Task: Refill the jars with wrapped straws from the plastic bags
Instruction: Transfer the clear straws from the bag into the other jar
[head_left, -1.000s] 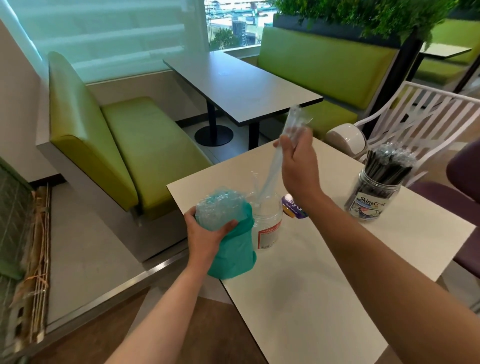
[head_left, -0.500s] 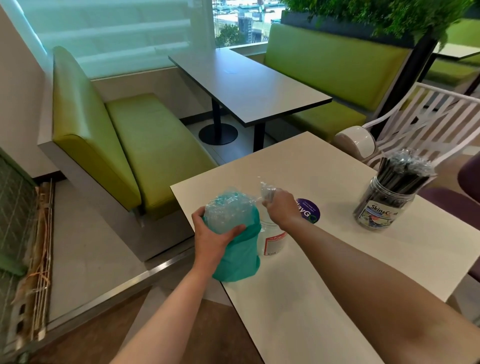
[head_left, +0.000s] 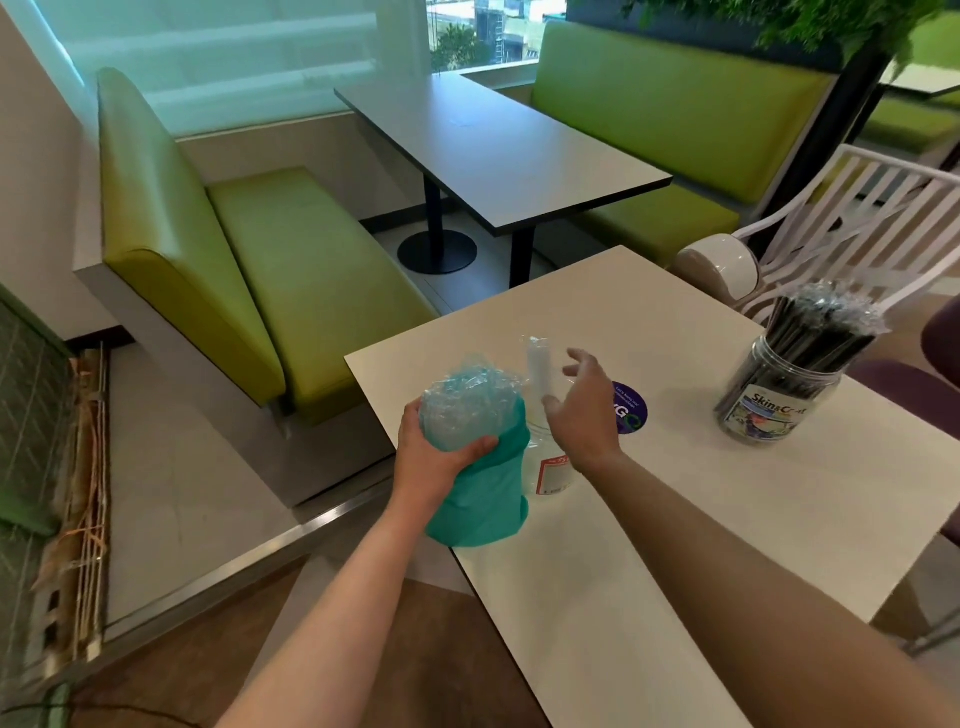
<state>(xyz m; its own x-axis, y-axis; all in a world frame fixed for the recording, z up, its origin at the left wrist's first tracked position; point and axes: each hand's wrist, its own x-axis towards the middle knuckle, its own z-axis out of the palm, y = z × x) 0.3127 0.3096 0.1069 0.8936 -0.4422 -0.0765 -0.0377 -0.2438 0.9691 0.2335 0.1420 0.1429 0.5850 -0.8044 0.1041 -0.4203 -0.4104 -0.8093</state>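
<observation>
The bag (head_left: 475, 499) at the near left is teal, with clear crinkled plastic at its top. The jar (head_left: 545, 470) beside it is clear, its label white edged in red. On the cream table (head_left: 675, 545) lies a purple round sticker (head_left: 631, 414) with pale lettering. At right, a clear jar (head_left: 769, 402) with a blue-and-white label is full of black straws (head_left: 815, 332). The far benches (head_left: 270, 270) are lime green, the far table (head_left: 498, 145) grey, the chair (head_left: 852, 218) white.
</observation>
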